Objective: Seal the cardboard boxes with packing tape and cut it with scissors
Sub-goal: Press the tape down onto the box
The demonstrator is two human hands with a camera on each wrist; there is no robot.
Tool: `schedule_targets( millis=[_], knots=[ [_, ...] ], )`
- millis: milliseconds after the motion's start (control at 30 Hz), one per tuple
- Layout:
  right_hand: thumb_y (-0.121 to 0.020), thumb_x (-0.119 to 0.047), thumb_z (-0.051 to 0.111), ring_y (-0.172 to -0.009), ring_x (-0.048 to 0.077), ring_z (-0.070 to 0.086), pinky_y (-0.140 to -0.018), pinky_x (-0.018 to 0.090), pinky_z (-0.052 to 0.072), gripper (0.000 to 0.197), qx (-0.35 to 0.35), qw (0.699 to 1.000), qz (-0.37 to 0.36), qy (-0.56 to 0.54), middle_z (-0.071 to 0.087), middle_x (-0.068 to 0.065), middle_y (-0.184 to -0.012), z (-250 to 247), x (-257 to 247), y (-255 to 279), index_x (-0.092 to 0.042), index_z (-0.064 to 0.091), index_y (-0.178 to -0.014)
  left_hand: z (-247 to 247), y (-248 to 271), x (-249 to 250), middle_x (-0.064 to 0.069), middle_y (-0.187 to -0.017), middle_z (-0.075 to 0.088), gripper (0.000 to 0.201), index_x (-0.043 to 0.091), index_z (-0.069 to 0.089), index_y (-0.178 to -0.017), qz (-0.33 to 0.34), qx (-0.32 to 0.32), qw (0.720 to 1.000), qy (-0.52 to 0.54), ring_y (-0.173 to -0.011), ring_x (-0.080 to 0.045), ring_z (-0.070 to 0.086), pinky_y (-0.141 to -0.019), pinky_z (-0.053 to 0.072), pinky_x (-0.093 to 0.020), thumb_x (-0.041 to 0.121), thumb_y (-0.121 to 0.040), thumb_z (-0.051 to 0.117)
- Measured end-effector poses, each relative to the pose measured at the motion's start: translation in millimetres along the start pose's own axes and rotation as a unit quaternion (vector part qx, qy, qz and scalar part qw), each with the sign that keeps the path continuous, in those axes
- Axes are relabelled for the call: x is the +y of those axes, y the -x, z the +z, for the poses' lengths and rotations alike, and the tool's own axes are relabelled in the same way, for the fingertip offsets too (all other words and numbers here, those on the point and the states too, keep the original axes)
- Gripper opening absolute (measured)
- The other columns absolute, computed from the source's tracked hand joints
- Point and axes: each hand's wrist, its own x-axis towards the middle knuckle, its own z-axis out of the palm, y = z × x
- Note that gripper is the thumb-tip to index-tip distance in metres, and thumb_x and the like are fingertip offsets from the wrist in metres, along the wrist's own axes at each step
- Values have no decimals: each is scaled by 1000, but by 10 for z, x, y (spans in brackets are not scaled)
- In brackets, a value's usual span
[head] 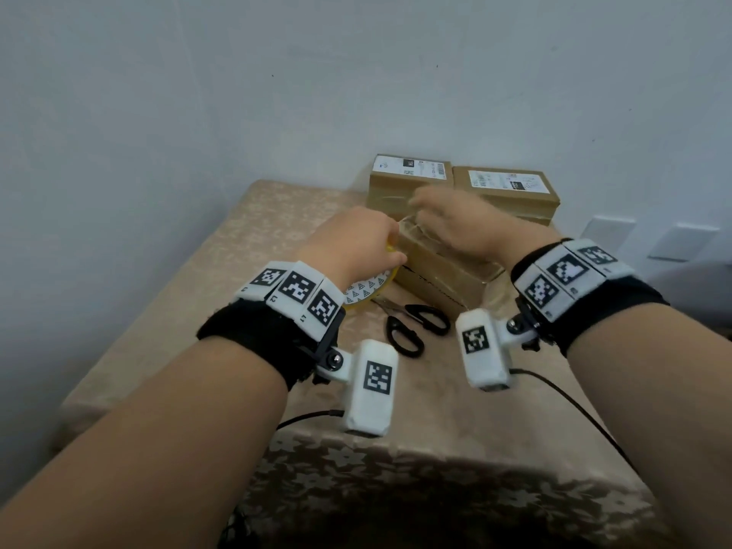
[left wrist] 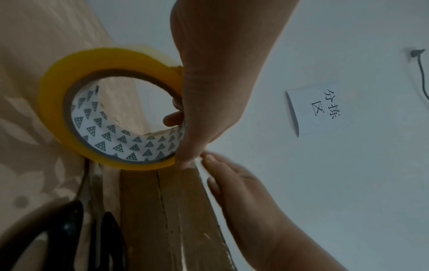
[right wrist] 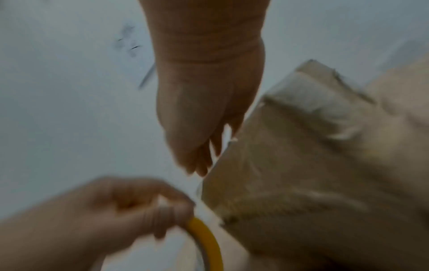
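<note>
Head view: left hand (head: 356,239) gripping yellow packing tape roll (head: 366,291) just left of cardboard box (head: 447,267). Right hand (head: 447,215) over box top, fingers loosely extended. Scissors (head: 412,322) near on table (head: 237,247).

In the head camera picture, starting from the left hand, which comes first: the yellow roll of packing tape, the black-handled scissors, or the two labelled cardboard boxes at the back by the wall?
1. Yellow roll of packing tape: held in the left hand.
2. Black-handled scissors: on the table, just right of the roll.
3. Two labelled cardboard boxes: farthest, against the wall.
</note>
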Motion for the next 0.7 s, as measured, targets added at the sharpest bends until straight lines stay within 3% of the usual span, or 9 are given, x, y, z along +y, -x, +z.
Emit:
schedule_targets(
  millis=[67,133,200,267,367,467,567,700],
  knots=[
    [-103,-40,29,-147,15,11,-117,35,6,56,-121,990,-29,63,14,2,-160,99,-1,102,-16,19,-152,-14,16,1,-3,-106,64,34,18,62,-113,-3,0,1000,6,-95,-21,56,-74,43,-30,43,-90,55],
    [-98,-57,24,-148,12,-3,-117,48,-4,69,-154,982,28,108,-2,-6,-161,140,50,129,-23,3,-154,-21,41,-5,-3,-105,64,35,17,63,-111,-9,-1,1000,18,-96,-22,58,-77,46,-33,43,-89,56],
    [-94,-66,22,-148,12,-6,-116,55,-6,76,-163,977,74,117,-6,-8,-161,135,56,117,-25,-1,-154,-25,76,-40,-1,-106,64,34,21,64,-111,-15,-8,999,37,-97,-21,58,-82,49,-37,45,-88,56],
    [-93,-67,14,-147,11,-6,-115,56,-7,74,-163,979,93,80,-5,-9,-161,119,5,109,-26,1,-154,-8,103,-109,1,-109,64,37,26,63,-117,-16,-8,998,67,-99,-20,59,-84,50,-38,47,-87,55],
    [-98,-58,4,-148,13,2,-116,56,-4,63,-118,983,136,-17,7,-8,-161,92,-78,113,-28,12,-153,-9,184,-206,2,-122,58,48,21,52,-130,-16,16,990,136,-109,-18,55,-86,42,-27,43,-87,59],
    [-98,-58,10,-146,22,15,-115,59,7,62,-76,982,169,29,16,-3,-160,169,-168,56,-28,20,-152,-2,269,-260,3,-103,54,43,18,48,-121,-26,43,981,186,-91,-16,52,-68,36,-27,38,-86,63],
    [-97,-55,19,-140,28,27,-110,63,18,58,-54,979,168,99,30,3,-154,289,-249,11,-29,30,-148,39,323,-292,12,-87,52,34,21,52,-112,-22,50,976,209,-82,-12,49,-61,35,-21,37,-85,65],
    [-97,-46,20,-140,28,27,-107,68,16,52,-48,979,164,110,32,7,-150,348,-269,7,-28,33,-144,-23,338,-261,2,-106,62,33,20,60,-112,-5,41,982,186,-96,-15,54,-76,42,-28,37,-85,65]
  ],
)
